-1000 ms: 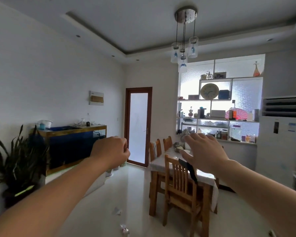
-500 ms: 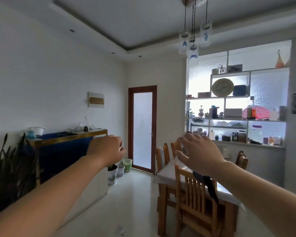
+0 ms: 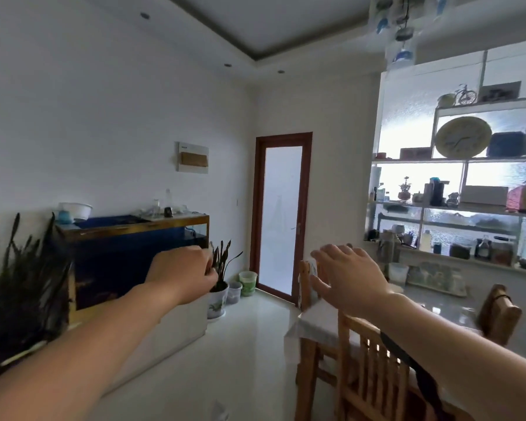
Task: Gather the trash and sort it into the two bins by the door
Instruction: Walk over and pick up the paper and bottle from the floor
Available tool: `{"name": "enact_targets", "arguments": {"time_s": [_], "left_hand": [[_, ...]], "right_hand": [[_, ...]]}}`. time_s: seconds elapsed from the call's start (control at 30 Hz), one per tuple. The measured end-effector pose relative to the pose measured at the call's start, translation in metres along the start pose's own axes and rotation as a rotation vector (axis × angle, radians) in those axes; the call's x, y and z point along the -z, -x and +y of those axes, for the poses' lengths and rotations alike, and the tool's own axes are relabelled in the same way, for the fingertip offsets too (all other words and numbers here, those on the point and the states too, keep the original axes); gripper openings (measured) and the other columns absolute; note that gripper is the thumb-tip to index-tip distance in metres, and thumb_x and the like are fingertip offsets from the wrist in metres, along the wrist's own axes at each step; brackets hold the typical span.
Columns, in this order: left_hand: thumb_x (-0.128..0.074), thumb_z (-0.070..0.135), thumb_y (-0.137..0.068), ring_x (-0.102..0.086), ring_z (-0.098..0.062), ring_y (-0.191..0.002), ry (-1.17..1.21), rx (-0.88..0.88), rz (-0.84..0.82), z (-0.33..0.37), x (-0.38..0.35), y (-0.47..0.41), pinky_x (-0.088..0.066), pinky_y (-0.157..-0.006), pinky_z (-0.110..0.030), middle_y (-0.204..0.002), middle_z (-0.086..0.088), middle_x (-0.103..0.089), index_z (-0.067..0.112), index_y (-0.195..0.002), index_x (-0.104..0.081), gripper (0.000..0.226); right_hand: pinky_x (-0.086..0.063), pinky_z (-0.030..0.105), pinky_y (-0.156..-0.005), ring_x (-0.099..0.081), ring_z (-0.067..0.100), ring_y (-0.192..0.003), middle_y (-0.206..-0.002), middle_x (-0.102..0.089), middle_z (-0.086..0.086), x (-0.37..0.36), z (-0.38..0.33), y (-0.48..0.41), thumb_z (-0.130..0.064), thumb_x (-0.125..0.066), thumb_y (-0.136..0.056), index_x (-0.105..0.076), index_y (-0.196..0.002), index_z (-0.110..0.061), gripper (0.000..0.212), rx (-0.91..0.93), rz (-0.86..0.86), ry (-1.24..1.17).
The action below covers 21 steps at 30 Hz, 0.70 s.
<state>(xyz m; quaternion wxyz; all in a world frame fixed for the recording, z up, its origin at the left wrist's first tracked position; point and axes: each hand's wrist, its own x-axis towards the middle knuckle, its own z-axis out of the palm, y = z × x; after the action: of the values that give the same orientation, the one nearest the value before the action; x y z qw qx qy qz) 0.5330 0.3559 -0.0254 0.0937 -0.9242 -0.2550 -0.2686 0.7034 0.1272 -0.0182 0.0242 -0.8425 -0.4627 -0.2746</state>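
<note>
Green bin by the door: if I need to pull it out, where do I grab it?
Take the green bin by its open top rim, from the right, floor side. It stands upright; the grey bin crowds its left and the wall is behind.

Head view faces the far door [image 3: 281,214]

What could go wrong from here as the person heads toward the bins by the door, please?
Trash may get missed: a crumpled scrap lies on the floor at the frame's bottom edge, while both hands are raised. The two bins, green bin and grey bin, stand side by side, so items could be mis-sorted. The potted plant beside them could be knocked.
</note>
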Motion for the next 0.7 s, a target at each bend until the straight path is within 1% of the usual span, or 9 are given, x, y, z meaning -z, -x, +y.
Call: {"name": "enact_targets", "arguments": {"time_s": [0.07, 0.17, 0.27, 0.3, 0.4, 0.53, 0.6, 0.7], "left_hand": [[-0.041, 0.042, -0.089, -0.058, -0.012, -0.079, -0.015, 0.01, -0.022, -0.007, -0.023, -0.017, -0.043, -0.061, -0.029, -0.095, 0.008, -0.061, 0.027, -0.097, -0.059, 0.025], [-0.041, 0.04, -0.09, -0.059, -0.013, -0.079, -0.017, 0.03, -0.054, -0.024, -0.057, -0.044, -0.049, -0.067, -0.032, -0.093, 0.007, -0.061, 0.026, -0.095, -0.06, 0.024], [-0.041, 0.038, -0.09, -0.058, -0.012, -0.079, 0.014, 0.052, -0.083, -0.044, -0.095, -0.074, -0.041, -0.061, -0.028, -0.094, 0.007, -0.062, 0.027, -0.097, -0.06, 0.023], [-0.042, 0.038, -0.09, -0.058, -0.013, -0.08, 0.034, 0.061, -0.093, -0.051, -0.11, -0.086, -0.04, -0.061, -0.028, -0.094, 0.006, -0.062, 0.026, -0.097, -0.06, 0.023], [-0.043, 0.038, -0.089, -0.06, -0.015, -0.081, 0.074, 0.065, -0.139, -0.074, -0.156, -0.12, -0.048, -0.067, -0.031, -0.094, 0.004, -0.064, 0.025, -0.098, -0.061, 0.024], [-0.043, 0.04, -0.087, -0.061, -0.017, -0.082, 0.097, 0.026, -0.183, -0.12, -0.214, -0.17, -0.053, -0.072, -0.034, -0.095, 0.004, -0.066, 0.024, -0.097, -0.063, 0.027], [-0.043, 0.04, -0.089, -0.061, -0.016, -0.082, 0.114, -0.022, -0.229, -0.145, -0.239, -0.192, -0.051, -0.07, -0.032, -0.096, 0.004, -0.066, 0.025, -0.098, -0.062, 0.026], [-0.044, 0.039, -0.09, -0.061, -0.016, -0.085, 0.098, -0.089, -0.28, -0.176, -0.277, -0.219, -0.047, -0.066, -0.029, -0.1, 0.004, -0.067, 0.026, -0.104, -0.062, 0.027]], "right_hand": [[-0.033, 0.038, -0.109, -0.048, 0.018, -0.125, -0.138, -0.051, -0.005, -0.024, 0.0, -0.027, -0.055, -0.036, -0.091, -0.041, -0.136, -0.027, 0.053, 0.013, -0.004, -0.011], [-0.036, 0.038, -0.106, -0.051, 0.018, -0.121, -0.134, -0.053, -0.005, -0.06, -0.006, -0.065, -0.055, -0.036, -0.091, -0.045, -0.132, -0.027, 0.051, 0.046, -0.015, -0.03], [-0.035, 0.039, -0.106, -0.048, 0.02, -0.124, -0.14, -0.049, -0.003, -0.098, -0.016, -0.103, -0.054, -0.037, -0.091, -0.045, -0.133, -0.024, 0.052, 0.048, -0.018, -0.039], [-0.036, 0.039, -0.107, -0.048, 0.02, -0.125, -0.141, -0.047, -0.003, -0.111, -0.02, -0.116, -0.054, -0.037, -0.091, -0.045, -0.133, -0.024, 0.052, 0.036, -0.015, -0.046], [-0.037, 0.039, -0.106, -0.048, 0.02, -0.124, -0.14, -0.047, -0.002, -0.153, -0.036, -0.156, -0.054, -0.037, -0.091, -0.046, -0.132, -0.023, 0.052, -0.004, -0.022, -0.068], [-0.04, 0.04, -0.103, -0.05, 0.02, -0.122, -0.139, -0.048, -0.001, -0.213, -0.064, -0.213, -0.054, -0.037, -0.091, -0.044, -0.133, -0.022, 0.054, -0.077, -0.063, -0.114], [-0.039, 0.04, -0.104, -0.049, 0.021, -0.124, -0.141, -0.047, -0.002, -0.242, -0.079, -0.237, -0.055, -0.036, -0.091, -0.043, -0.136, -0.025, 0.055, -0.111, -0.092, -0.135], [-0.036, 0.042, -0.107, -0.048, 0.022, -0.125, -0.14, -0.048, 0.0, -0.284, -0.096, -0.265, -0.055, -0.037, -0.091, -0.042, -0.137, -0.023, 0.057, -0.164, -0.154, -0.159]]}}
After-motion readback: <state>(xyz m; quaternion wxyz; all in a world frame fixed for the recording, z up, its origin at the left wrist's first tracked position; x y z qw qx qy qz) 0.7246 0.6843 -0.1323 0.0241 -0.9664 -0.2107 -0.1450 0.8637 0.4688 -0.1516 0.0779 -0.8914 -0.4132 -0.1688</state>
